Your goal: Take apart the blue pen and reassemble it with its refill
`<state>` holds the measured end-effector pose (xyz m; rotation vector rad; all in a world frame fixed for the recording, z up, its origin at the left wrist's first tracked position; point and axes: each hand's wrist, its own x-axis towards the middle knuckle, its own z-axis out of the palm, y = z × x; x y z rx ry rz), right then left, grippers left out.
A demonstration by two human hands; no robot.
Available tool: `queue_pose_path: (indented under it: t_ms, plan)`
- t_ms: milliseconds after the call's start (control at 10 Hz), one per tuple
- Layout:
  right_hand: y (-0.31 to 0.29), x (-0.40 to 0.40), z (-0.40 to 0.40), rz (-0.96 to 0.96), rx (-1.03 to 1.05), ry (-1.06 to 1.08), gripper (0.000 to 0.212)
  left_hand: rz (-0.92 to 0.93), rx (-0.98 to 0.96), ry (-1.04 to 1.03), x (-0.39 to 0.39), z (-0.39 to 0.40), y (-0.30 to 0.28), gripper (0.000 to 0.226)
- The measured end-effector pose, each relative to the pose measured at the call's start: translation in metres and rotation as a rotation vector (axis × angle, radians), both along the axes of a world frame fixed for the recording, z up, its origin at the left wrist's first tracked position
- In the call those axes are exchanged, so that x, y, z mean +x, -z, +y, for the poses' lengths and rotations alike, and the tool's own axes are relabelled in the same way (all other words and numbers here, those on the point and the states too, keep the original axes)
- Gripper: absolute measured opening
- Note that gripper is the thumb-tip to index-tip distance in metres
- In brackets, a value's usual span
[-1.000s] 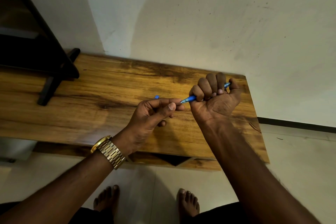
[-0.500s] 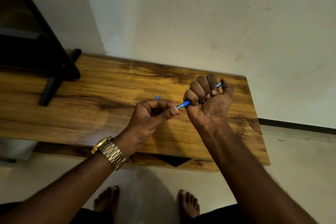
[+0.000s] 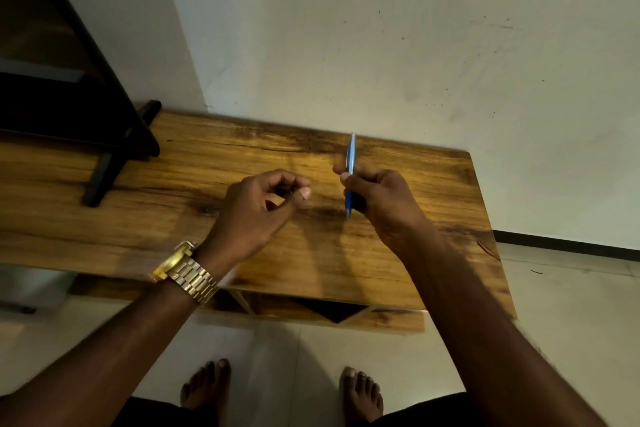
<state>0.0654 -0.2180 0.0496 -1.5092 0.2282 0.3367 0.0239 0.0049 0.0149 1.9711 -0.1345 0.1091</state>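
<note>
Right hand (image 3: pixel 381 199): fingers pinched around the blue pen (image 3: pixel 350 177) at mid-barrel, holding it near upright above the wooden table (image 3: pixel 433 218); slim end down, flatter end up.

Left hand (image 3: pixel 263 208): just beside the right, not touching it; thumb and fingertips curled together in a loose pinch. Whether a small part sits inside cannot be told.

Pen, handling (judged): light, stiff, slender plastic; smooth and liable to slip or roll. Best gripped along the barrel with one hand while the other takes the tip section. Refill likely thin and bendable; any spring small and easily lost.

Left wrist: gold watch (image 3: pixel 183 270).

Table: set against a pale wall (image 3: pixel 381 45); dark stand (image 3: pixel 104 135) at its left end. Bare feet (image 3: pixel 207 388) on the floor below.
</note>
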Motion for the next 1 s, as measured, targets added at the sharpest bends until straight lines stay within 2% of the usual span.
queue_pose_path:
  t_ms: [100,200,300,400,1000]
  plan:
    - [0.010,0.001,-0.004,-0.055,-0.298,0.011,0.017,-0.028,0.265,-0.091,0.011,0.023,0.006,0.035]
    - [0.029,0.001,0.000,-0.106,-0.583,0.086,0.020,0.047,0.667,-0.036,0.017,0.042,0.023,0.066]
    - [0.040,0.000,0.004,-0.122,-0.666,0.102,0.017,0.090,0.826,-0.008,0.016,0.044,0.036,0.071]
    - [0.051,0.000,0.007,-0.109,-0.660,0.118,0.021,0.122,0.945,0.023,0.014,0.047,0.052,0.072]
    - [0.051,0.001,-0.003,-0.119,-0.720,0.011,0.027,0.138,0.959,0.055,0.016,0.047,0.046,0.072]
